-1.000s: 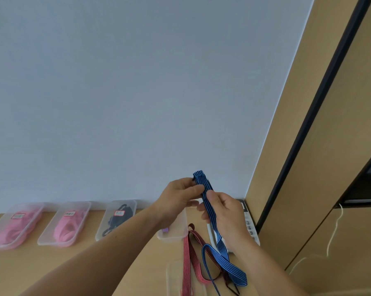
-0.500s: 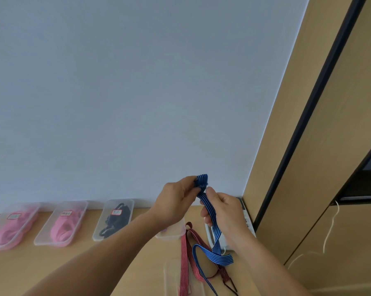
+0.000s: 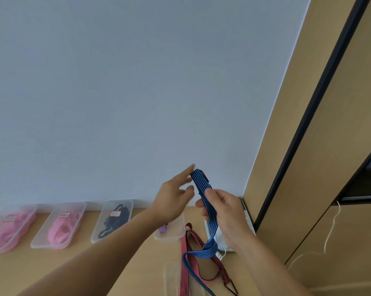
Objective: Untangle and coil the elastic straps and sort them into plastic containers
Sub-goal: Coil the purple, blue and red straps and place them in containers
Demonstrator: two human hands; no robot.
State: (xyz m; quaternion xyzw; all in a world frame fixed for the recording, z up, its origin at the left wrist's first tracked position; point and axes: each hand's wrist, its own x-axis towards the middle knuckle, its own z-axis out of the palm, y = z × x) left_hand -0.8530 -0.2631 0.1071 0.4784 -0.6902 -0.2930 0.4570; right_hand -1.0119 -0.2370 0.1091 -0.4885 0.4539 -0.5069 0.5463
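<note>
Strap with blue stripes (image 3: 199, 182) is being held up above the surface (image 3: 126, 263) by the right hand (image 3: 225, 212), whose fingers and thumb are curling around its middle part. Its upper end is standing out above this hand. Its lower part is hanging down in a loop and reaching the surface, where it is crossing the red striped strap (image 3: 184, 265).

The left hand (image 3: 171, 201) is hovering just beside the upper end, with fingers stretched out and gripping nothing. It is blurred, so I cannot tell if a fingertip is touching the strap.

Four containers are lying in a row along the wall. The far-left container (image 3: 30, 208) and the second container (image 3: 82, 207) are holding pink straps, and the third container (image 3: 129, 207) is holding black ones. The fourth container (image 3: 173, 235) is partly hidden behind the left hand.
</note>
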